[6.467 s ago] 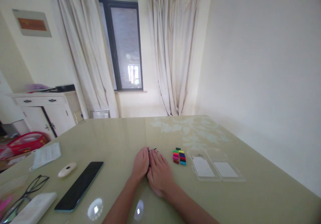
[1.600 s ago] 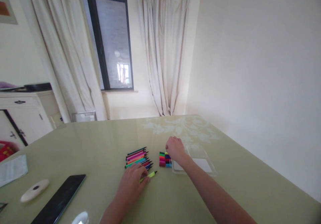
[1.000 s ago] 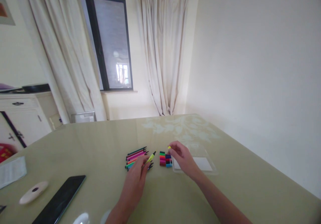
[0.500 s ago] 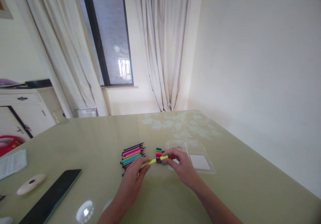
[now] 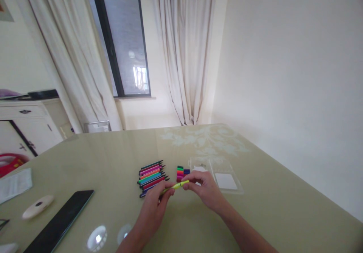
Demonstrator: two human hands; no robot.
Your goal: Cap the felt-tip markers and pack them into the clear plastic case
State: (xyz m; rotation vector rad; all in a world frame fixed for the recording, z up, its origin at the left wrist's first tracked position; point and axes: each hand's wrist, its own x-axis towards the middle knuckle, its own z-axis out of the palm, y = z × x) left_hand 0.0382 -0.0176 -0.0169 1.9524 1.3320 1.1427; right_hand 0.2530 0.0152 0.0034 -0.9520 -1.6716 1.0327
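My left hand (image 5: 154, 202) is closed round the barrel of a yellow marker (image 5: 176, 186), which points to the right. My right hand (image 5: 202, 187) pinches the marker's yellow cap (image 5: 185, 182) between thumb and fingers. Barrel and cap lie in one line, with a thin dark band between them; whether the cap is fully seated I cannot tell. Left of and behind my left hand, several uncapped markers (image 5: 151, 176) lie in a row, tips to the right. A cluster of loose coloured caps (image 5: 180, 173) lies just behind the yellow marker, partly hidden by my right hand.
A clear plastic case (image 5: 239, 188) lies unfolded behind my right hand, with white card (image 5: 226, 181) in it. To the left are a black tablet (image 5: 61, 222), a white oval object (image 5: 38, 207) and a pale blue sheet (image 5: 17, 185). The wall borders the table's right side.
The yellow cap and the marker's tip have come together; the dark tip that showed between them is now covered. Both hands have shifted slightly, and more of the loose caps shows.
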